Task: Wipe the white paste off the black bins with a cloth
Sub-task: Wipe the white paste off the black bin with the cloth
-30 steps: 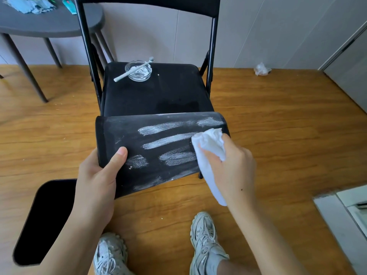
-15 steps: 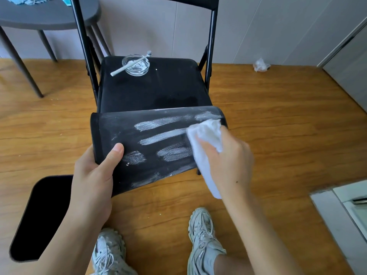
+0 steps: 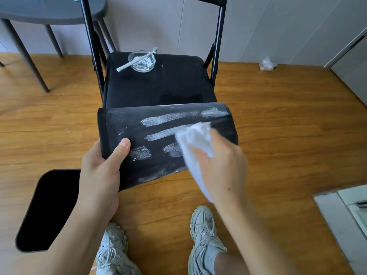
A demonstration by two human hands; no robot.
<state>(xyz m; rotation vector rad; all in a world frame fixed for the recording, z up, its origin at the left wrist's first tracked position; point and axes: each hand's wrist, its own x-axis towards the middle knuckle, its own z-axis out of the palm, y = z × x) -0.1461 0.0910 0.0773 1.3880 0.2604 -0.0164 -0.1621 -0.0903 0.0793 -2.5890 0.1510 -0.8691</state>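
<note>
left hand gripping black bin, right hand pressing cloth on it

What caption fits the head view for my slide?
Left hand holds a black bin while the right hand presses a white cloth against its paste streaks.

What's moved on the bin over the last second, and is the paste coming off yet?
The right hand has slid the white cloth leftward along the black bin, now covering the right ends of the middle paste streaks. The left hand keeps gripping the bin's left edge. The left-side streaks look unchanged, and the glass dish stays on the chair.
</note>
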